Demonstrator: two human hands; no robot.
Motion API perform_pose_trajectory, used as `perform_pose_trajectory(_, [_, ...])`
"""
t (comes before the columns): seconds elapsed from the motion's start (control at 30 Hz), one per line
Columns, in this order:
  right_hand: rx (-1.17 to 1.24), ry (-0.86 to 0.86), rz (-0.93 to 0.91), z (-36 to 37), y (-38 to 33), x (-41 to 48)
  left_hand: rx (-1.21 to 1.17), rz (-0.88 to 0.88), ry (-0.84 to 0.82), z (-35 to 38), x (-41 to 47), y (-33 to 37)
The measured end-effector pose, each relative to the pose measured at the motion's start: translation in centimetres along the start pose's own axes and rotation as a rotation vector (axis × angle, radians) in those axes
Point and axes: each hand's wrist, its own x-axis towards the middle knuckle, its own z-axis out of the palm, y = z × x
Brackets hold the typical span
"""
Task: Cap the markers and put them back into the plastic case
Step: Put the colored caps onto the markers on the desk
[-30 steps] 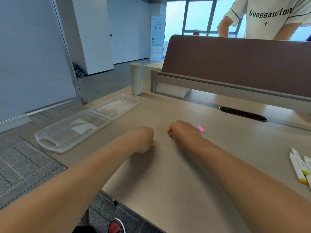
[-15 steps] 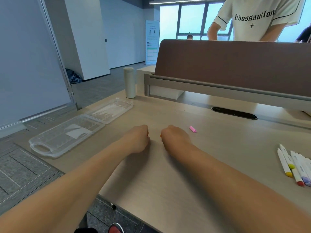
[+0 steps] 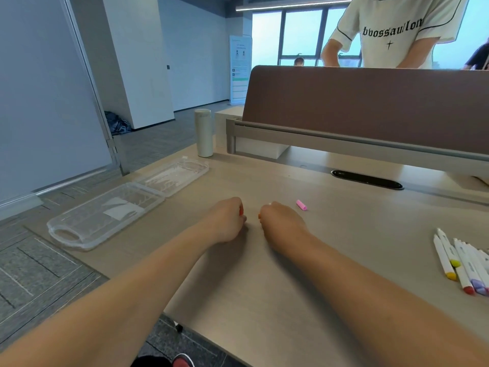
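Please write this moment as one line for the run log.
left hand: closed on small orange item | right hand: closed on orange item | pink cap: loose on desk | plastic case: open, no markers | markers: right edge of desk

Light wood-grain desk (image 3: 304,274) with a brown divider panel (image 3: 370,107) at 12 o'clock. Grey carpet tiles (image 3: 34,268) at 9 o'clock. White walls (image 3: 137,62); daylit windows (image 3: 301,35) at 12 o'clock.

Bare desk (image 3: 264,274) lying open between case (image 3: 127,205) and markers (image 3: 460,263); pink cap (image 3: 301,205) sitting just beside right hand (image 3: 281,222).
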Motion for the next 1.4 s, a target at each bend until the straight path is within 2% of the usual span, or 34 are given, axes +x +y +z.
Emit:
perform_pose_trajectory(0.1, [0.011, -0.007, 0.015, 0.6, 1.9, -0.1, -0.026, 0.013, 0.022, 0.6, 0.8, 0.5])
perform_pose_trajectory(0.23, [-0.09, -0.169, 0.013, 0.3, 3.4, 0.6, -0.017, 0.035, 0.03, 1.7, 1.9, 1.5])
perform_pose_trajectory(0.37, [-0.072, -0.281, 0.072, -0.7, 3.5, 1.3, -0.016, 0.064, 0.033, 2.5, 2.6, 1.9])
perform_pose_trajectory(0.5, [-0.092, -0.272, 0.043, -1.0, 3.5, 0.7, -0.01, 0.073, 0.041, 2.6, 3.0, 2.1])
perform_pose_trajectory(0.6, [-0.036, -0.147, 0.0, -0.3, 4.3, 0.2, -0.008, 0.091, 0.054, 2.7, 3.2, 2.1])
perform_pose_trajectory(0.83, [0.254, 0.071, 0.257, -1.2, 8.3, 0.9, 0.005, 0.263, 0.105, 3.1, 4.7, 2.9])
perform_pose_trajectory(1.13, [0.269, 0.031, 0.315, -2.3, 9.5, 1.7, 0.281, 0.305, -0.106, 3.3, 7.6, 3.8])
perform_pose_trajectory(1.4, [0.202, -0.087, 0.35, -2.2, 10.2, 2.5, 0.363, 0.336, -0.089, 4.3, 7.9, 5.2])
